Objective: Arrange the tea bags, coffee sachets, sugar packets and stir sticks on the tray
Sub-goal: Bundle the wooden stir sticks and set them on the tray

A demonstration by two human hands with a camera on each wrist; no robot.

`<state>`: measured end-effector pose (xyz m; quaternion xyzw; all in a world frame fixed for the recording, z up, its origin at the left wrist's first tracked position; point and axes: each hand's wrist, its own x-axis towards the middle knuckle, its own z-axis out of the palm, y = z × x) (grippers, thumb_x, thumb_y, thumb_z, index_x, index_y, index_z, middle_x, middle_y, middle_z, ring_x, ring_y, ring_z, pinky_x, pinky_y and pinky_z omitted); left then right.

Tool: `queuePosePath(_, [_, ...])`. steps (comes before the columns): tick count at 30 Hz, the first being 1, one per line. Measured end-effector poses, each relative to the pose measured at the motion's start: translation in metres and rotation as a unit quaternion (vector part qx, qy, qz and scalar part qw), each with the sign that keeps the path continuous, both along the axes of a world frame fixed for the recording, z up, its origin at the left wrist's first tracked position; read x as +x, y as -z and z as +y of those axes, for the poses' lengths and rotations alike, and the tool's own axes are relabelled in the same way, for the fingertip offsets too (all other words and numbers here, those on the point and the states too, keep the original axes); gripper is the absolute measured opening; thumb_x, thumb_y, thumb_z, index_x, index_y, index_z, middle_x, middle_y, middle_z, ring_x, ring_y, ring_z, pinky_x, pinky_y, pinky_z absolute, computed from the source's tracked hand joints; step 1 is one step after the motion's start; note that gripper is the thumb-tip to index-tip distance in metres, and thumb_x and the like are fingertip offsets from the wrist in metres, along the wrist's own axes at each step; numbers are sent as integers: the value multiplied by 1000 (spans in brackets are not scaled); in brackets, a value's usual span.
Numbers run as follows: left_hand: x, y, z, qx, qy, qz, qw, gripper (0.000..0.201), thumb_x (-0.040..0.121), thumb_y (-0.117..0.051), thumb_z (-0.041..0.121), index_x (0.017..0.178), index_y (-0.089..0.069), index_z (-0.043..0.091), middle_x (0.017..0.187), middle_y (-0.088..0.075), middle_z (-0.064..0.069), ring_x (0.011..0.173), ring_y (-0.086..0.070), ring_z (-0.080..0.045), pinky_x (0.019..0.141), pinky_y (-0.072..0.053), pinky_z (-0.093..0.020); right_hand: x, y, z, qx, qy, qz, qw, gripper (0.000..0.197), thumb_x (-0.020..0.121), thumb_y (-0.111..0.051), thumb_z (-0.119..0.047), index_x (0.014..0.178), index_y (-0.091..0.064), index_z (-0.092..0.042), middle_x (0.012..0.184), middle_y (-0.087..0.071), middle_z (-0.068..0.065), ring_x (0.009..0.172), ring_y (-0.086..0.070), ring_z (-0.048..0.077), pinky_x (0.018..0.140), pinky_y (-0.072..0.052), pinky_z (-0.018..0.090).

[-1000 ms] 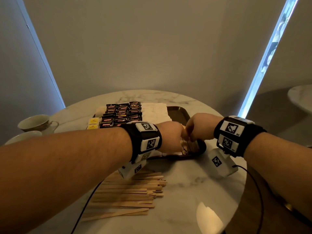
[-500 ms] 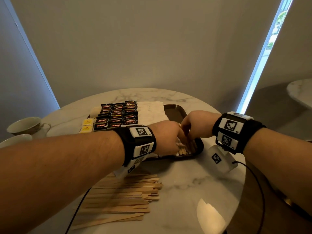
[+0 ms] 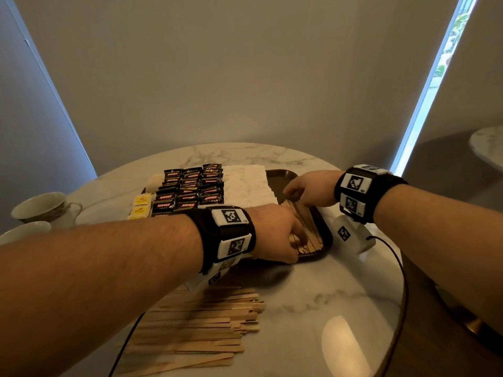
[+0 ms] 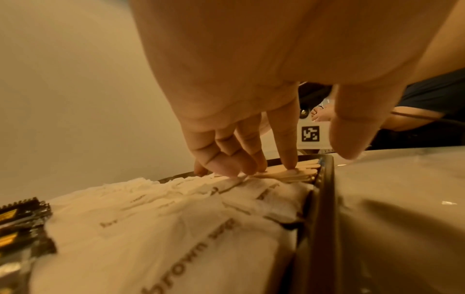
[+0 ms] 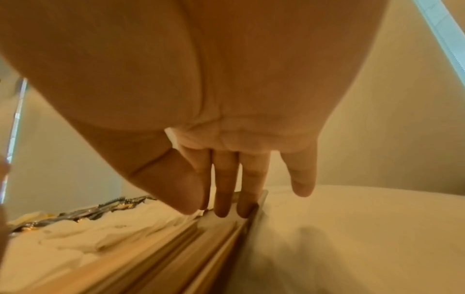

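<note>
A dark brown tray [image 3: 283, 175] on the marble table holds yellow tea bags [image 3: 141, 204], rows of black coffee sachets [image 3: 190, 189], white sugar packets [image 3: 247, 186] and a bundle of wooden stir sticks [image 3: 310, 227] along its right side. My left hand [image 3: 275, 235] presses straight fingers [image 4: 286, 157] on the near ends of the sticks [image 4: 299, 171]. My right hand [image 3: 307, 190] lays straight fingertips [image 5: 224, 206] on the far ends of the sticks [image 5: 176, 248]. Neither hand grips anything.
A loose pile of stir sticks [image 3: 201, 330] lies on the table [image 3: 326, 289] in front of the tray, under my left forearm. Two white cups [image 3: 43, 208] stand at the far left. A black cable [image 3: 402, 281] hangs over the table's right edge.
My two hands were bunched together over the tray's near right corner. They have drawn apart along the sticks: the right hand went to the far ends, the left stayed near.
</note>
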<state>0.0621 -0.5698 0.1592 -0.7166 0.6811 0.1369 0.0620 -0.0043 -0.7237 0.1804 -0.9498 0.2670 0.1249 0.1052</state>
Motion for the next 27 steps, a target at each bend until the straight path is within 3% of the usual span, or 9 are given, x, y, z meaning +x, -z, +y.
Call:
queuePosePath(2, [0,0,1,-2,6,-6,1000,52,92,-69,48,141,-60,35,145,-54,6,125,-54,-17,101,-51,-36,6,3,1,2,-19,19,1000,59,95,-48,-2,147,-54,-30,147,-55,-3,130,-52,19,108,-44,35])
queuePosePath(5, [0,3,4,2,6,-23,1000,59,88,-72,56,141,-60,34,143,-55,5,126,-53,-19,101,-52,-40,11,4,0,-1,-34,23,999,62,94,-42,2,142,-60,-32,147,-56,-6,128,-51,17,99,-43,29])
queuePosePath(10, [-1,4,7,-7,0,-33,999,60,86,-74,56,140,-61,33,140,-57,5,125,-54,-19,100,-53,-40,11,4,-3,23,-32,11,999,64,91,-41,4,139,-62,-34,147,-55,-9,128,-50,15,98,-37,27])
queuePosePath(18, [-9,2,8,-32,7,-50,998,62,85,-74,56,141,-58,36,143,-51,6,126,-50,-20,94,-52,-35,18,9,-3,22,-39,21,999,65,91,-39,7,138,-63,-31,145,-57,-8,126,-52,16,97,-41,30])
queuePosePath(20, [-9,2,8,-32,1,-54,998,62,85,-74,58,141,-57,35,141,-52,6,125,-50,-19,93,-52,-35,18,7,-3,33,-31,13,999,62,92,-40,7,133,-66,-31,141,-59,-8,118,-52,14,94,-41,29])
queuePosePath(24, [-10,4,8,-41,11,-63,997,72,83,-73,62,147,-49,39,147,-47,6,129,-45,-21,101,-50,-44,15,9,-8,19,-9,-18,1000,60,93,-41,5,136,-65,-29,137,-62,-7,118,-55,14,97,-46,28])
queuePosePath(27, [-9,5,7,-22,14,-79,996,69,85,-67,65,147,-49,42,146,-48,5,128,-44,-23,99,-50,-45,13,11,-14,-2,-3,-13,1000,58,94,-40,6,135,-66,-26,137,-63,-4,123,-57,18,102,-47,31])
